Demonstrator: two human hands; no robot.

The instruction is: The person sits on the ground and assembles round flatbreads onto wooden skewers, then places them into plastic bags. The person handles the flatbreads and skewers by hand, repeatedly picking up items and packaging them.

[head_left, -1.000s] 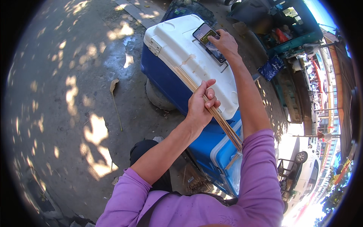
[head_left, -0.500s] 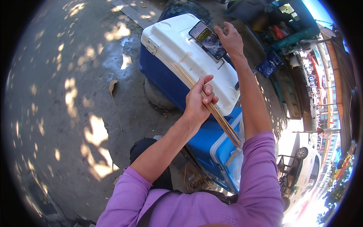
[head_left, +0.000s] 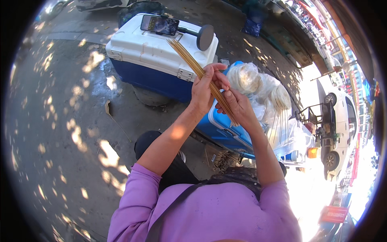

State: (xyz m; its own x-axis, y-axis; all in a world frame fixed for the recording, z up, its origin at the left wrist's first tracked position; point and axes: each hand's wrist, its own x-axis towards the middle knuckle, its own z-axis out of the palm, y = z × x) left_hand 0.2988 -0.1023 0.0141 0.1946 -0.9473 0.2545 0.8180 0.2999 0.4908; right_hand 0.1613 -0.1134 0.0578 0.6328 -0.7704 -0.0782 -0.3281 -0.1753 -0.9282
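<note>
A bundle of thin wooden skewers (head_left: 187, 57) slants across the middle of the view. My left hand (head_left: 204, 89) is closed round it near its middle. Lower down the bundle, my right hand (head_left: 238, 105) has its fingers against the skewers, close beside the left hand. Beyond the hands stands a large cooler (head_left: 151, 76) with a white lid and dark blue body. On that lid lies a phone (head_left: 160, 25) with a lit screen, joined to a stand with a round black base (head_left: 205, 37).
A bright blue box (head_left: 219, 126) stands below my hands. Clear plastic bags (head_left: 246, 77) with pale round contents sit right of it, with sticks pointing down. More bundled sticks (head_left: 221, 159) are near my leg. A white vehicle (head_left: 342, 121) is parked at the right.
My right hand has come away from the phone and down to the skewers. The phone now lies turned more level, its stand's round base in sight. The view has swung right.
</note>
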